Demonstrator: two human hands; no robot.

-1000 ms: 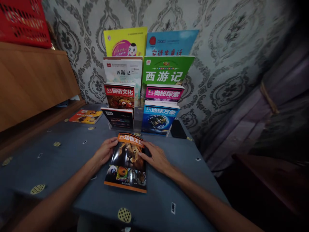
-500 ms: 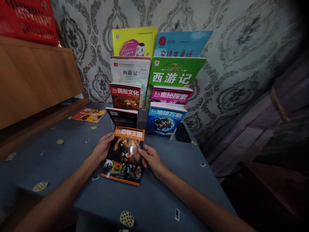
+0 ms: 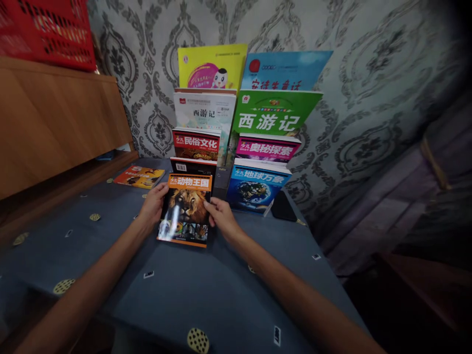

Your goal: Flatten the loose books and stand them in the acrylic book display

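Observation:
A book with a lion on its cover (image 3: 188, 209) is held between my two hands, tilted, its face toward me. My left hand (image 3: 152, 204) grips its left edge, and my right hand (image 3: 223, 216) grips the right edge with the thumb on the cover. Right behind it stands a dark book with a barcode (image 3: 180, 166), partly hidden. Further back in the left column are a red book (image 3: 195, 143), a white book (image 3: 204, 113) and a yellow book (image 3: 210, 64). The right column has a blue book with a globe (image 3: 258, 191), a pink one (image 3: 269, 147), a green one (image 3: 276, 110) and a light-blue one (image 3: 291, 69).
An orange-yellow book (image 3: 140, 177) lies flat on the blue tablecloth (image 3: 121, 290) to the left. A black phone-like object (image 3: 283, 206) rests beside the right column. A wooden cabinet (image 3: 62, 118) with a red basket (image 3: 47, 34) on top stands at the left; a curtain (image 3: 391, 196) hangs at the right.
Both hands have moved the lion book away from me, up against the left column, where it now covers more of the dark book. The view has shifted slightly.

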